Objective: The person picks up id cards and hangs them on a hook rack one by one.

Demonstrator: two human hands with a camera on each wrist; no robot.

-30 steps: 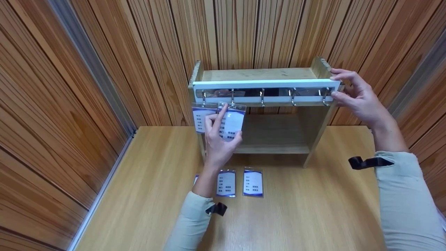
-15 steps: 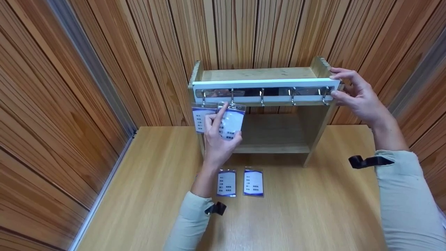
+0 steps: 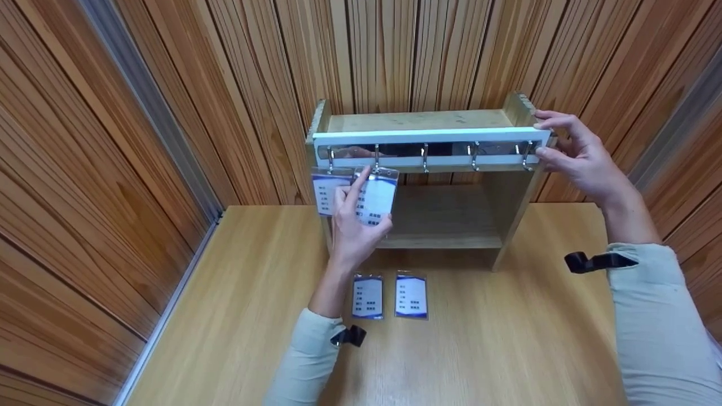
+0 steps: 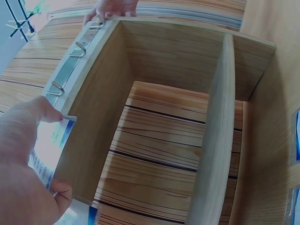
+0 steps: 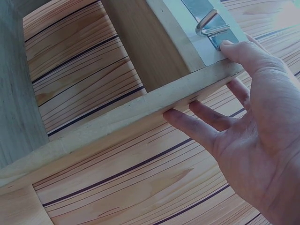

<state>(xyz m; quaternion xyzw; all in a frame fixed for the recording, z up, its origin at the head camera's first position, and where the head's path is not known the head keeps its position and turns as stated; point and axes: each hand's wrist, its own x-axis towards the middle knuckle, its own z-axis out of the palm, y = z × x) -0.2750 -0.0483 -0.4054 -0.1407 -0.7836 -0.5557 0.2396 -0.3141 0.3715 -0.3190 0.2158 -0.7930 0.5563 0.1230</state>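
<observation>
My left hand [image 3: 358,231] holds a clear-sleeved ID badge [image 3: 379,194] at the second hook [image 3: 377,155] of a white hook rail [image 3: 451,135]. Its index finger lies at the badge's top edge, and the thumb is at the right edge. Whether the badge's slot is over the hook is hidden. Another ID badge [image 3: 324,189] hangs from the leftmost hook, partly behind the hand. At the rail's right end, my right hand [image 3: 586,160] grips the corner of the wooden shelf [image 5: 122,110]. In the right wrist view, its thumb presses the rail's front while fingers touch the outer side panel.
Two ID badges, a left one [image 3: 368,296] and a right one [image 3: 411,295], lie flat on the wooden table [image 3: 479,338] in front of the shelf. Three more hooks, such as the middle hook [image 3: 425,158], carry nothing. Plank walls [image 3: 383,56] stand behind and beside.
Both hands stay almost where they were, and the held badge remains at the second hook. The left forearm shifts slightly, covering the badge edge that showed beside it on the table.
</observation>
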